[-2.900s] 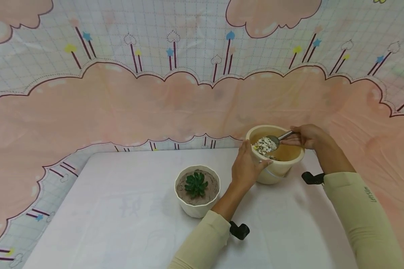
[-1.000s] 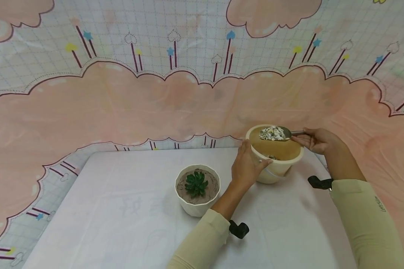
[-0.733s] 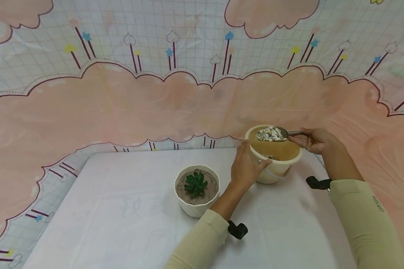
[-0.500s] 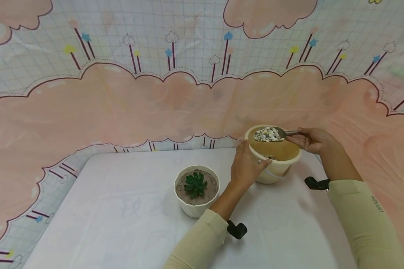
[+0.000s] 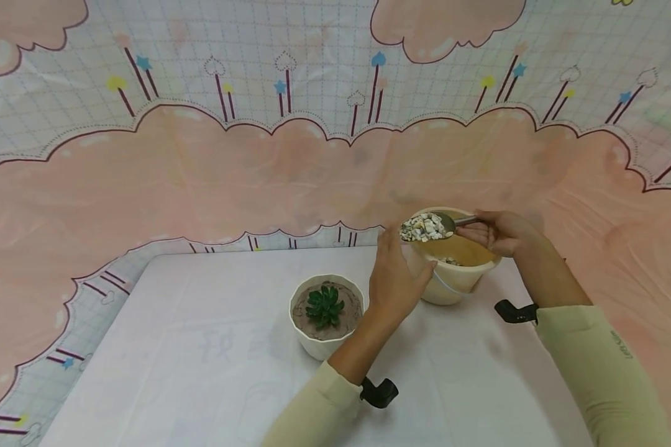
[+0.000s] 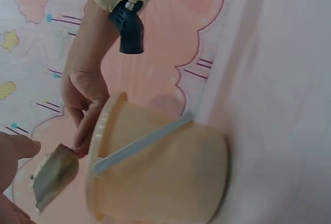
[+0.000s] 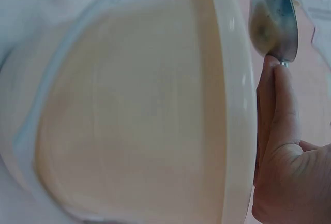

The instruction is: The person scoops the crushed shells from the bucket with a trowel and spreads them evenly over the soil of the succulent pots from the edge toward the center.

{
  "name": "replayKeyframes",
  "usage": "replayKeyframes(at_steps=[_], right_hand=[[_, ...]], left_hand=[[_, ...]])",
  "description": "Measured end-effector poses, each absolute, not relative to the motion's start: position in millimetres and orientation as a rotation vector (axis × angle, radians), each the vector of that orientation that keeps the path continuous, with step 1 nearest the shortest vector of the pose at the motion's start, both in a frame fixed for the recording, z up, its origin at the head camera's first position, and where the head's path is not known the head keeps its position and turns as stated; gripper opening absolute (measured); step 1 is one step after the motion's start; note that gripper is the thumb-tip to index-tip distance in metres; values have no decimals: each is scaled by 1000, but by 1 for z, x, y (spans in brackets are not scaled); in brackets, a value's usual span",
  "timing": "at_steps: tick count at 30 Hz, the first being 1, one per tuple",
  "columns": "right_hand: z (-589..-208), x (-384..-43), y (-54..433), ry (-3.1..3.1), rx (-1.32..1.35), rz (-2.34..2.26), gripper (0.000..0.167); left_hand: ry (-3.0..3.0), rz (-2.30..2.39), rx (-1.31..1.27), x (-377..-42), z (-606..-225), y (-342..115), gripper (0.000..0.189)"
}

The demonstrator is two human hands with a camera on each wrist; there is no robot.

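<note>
My right hand grips the handle of a metal scoop, heaped with whitish stone chips. The scoop is held above the left rim of a cream bucket, its underside showing in the right wrist view. A few more chips show at the bottom of the bucket. My left hand, thumb and fingers apart, is beside the bucket's left side, just under the scoop's front. In the left wrist view, a gap shows between the left hand and the bucket's rim.
A white faceted pot with a green succulent in greyish soil stands left of the left forearm. The white table ends at a patterned cloth backdrop. A light strap handle hangs across the bucket's outside.
The scoop has risen out of the bucket with its chips and moved left over the rim. The left hand has let go of the bucket and moved slightly left. The potted succulent stays put.
</note>
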State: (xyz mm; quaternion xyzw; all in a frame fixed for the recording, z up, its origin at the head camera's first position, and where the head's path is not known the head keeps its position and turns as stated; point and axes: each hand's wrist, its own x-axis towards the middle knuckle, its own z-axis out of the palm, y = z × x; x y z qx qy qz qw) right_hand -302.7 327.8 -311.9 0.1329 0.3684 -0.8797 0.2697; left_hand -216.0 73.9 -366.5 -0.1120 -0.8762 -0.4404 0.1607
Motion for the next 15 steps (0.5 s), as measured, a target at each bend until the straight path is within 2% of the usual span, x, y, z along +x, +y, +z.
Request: replayKeyframes(at_steps=[6,15], right_hand=[[-310,-294,304,1035,283,-2339,49],[-317,-281,278,982,167,-2284,60]], left_hand=[[-2468,-1246,-377,-199,-356,56,99],[-2412,-1295,-384,-174,-349,26,103]])
